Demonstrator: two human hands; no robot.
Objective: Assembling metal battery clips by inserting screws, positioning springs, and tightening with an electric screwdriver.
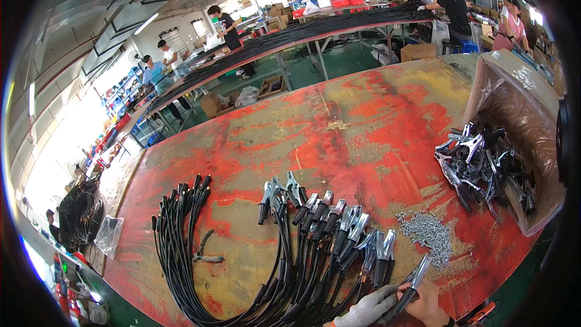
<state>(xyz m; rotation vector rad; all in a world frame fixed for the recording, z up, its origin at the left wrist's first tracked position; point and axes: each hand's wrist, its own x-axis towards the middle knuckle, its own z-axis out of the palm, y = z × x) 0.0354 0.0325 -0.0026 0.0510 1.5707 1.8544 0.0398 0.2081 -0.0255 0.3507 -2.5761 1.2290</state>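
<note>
Low at the right, a silver metal clamp [419, 272] with a black handle points up and away, held between my two hands. My left hand [368, 307], in a white-grey glove, closes on the handle's lower side. My right hand [428, 304], bare, wraps its fingers round the handle from the right. Beside them lies a bundle of black cables [266, 303], curved in a U; several ends carry silver clamps [357, 227], and the ends at left have black connectors [200, 184]. A heap of small grey metal screws or similar fasteners [426, 236] sits just beyond my hands.
The worn red and tan table [272, 139] also holds dark pliers [207, 254] inside the cable curve. At right, loose clamps [478, 163] spill from a plastic-lined carton [514, 94]. Beyond, people work along a long bench [302, 33] covered with black cables.
</note>
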